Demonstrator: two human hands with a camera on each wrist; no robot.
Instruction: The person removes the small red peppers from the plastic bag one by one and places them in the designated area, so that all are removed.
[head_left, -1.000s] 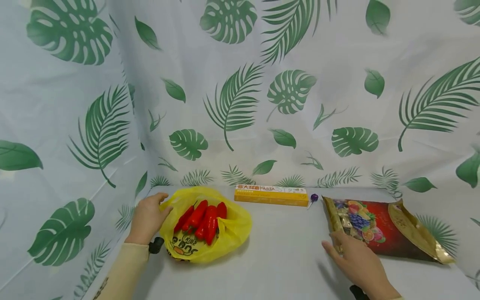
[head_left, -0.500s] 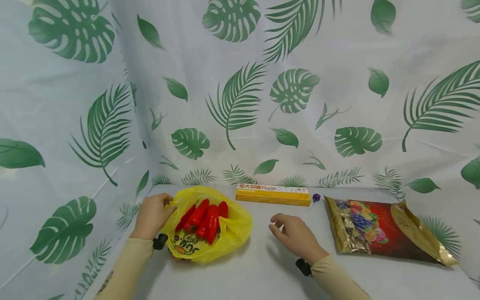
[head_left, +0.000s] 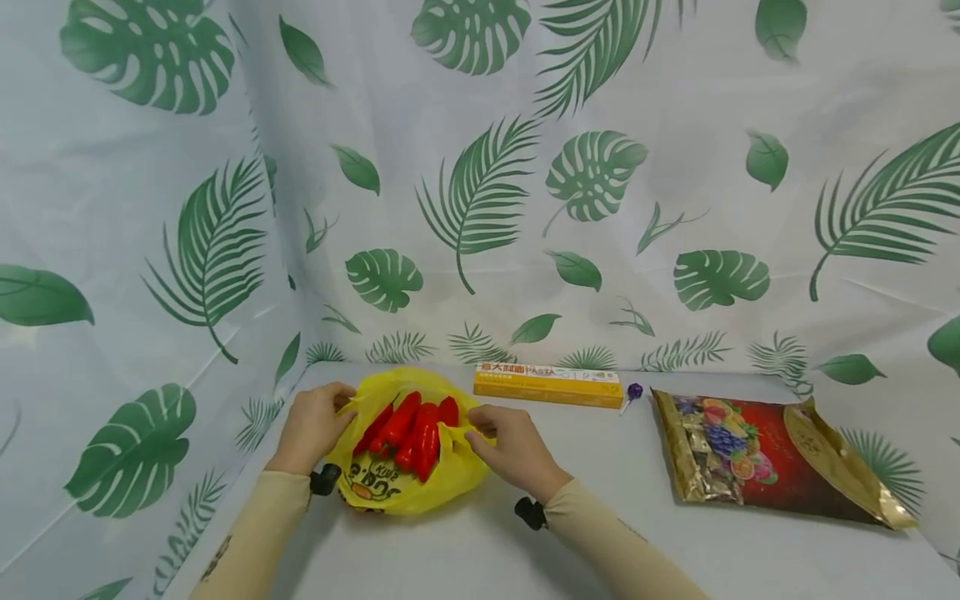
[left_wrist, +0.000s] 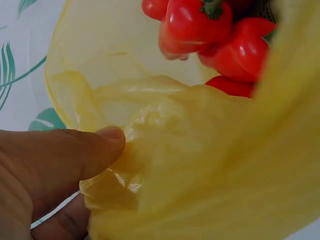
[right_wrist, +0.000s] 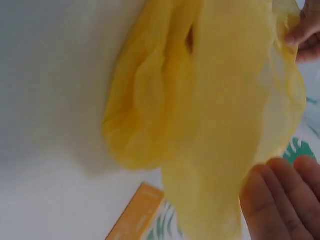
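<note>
Moved: right hand (head_left: 512, 447) has crossed from the snack pouch (head_left: 757, 454) to the yellow bag (head_left: 408, 487).
Left hand (head_left: 311, 425): pinches bag rim, 9 o'clock.
Right hand: fingers curled on bag rim, 3 o'clock.
Contents: red peppers (head_left: 408, 429).

Bag (head_left: 457, 467): thin yellow plastic, crinkled, semi-translucent. Peppers (head_left: 408, 429): smooth, glossy red skin. Box (head_left: 547, 385): matt cardboard. Pouch (head_left: 765, 454) at 3 o'clock: shiny gold-edged foil. Surface (head_left: 600, 533): smooth matt grey. Backdrop (head_left: 480, 167): printed cloth, creased.

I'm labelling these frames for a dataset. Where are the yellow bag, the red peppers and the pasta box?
yellow bag (head_left: 390, 492): head view, on its printed front.
red peppers (head_left: 408, 427): head view, on the middle of the bunch.
pasta box (head_left: 547, 386): head view, on its long top face.
</note>
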